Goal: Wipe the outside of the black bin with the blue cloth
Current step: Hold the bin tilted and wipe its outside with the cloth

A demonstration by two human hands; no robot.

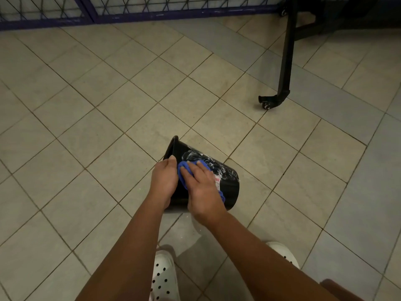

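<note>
The black bin (227, 185) lies tilted on its side on the tiled floor, its open mouth toward the upper left and its base to the lower right. White soapy streaks cover its upper wall. My left hand (163, 181) grips the rim near the mouth, thumb on the outside. My right hand (200, 187) lies flat on the blue cloth (184, 170) and presses it against the bin's outer wall, fingers straight. Most of the cloth is hidden under that hand; a corner shows at its right edge.
A black metal stand leg with castor wheels (282, 83) rises at the upper right. A blue wire-mesh fence (130, 9) runs along the top. My feet in white perforated clogs (163, 276) stand just below the bin. Beige floor tiles (86, 105) lie to the left.
</note>
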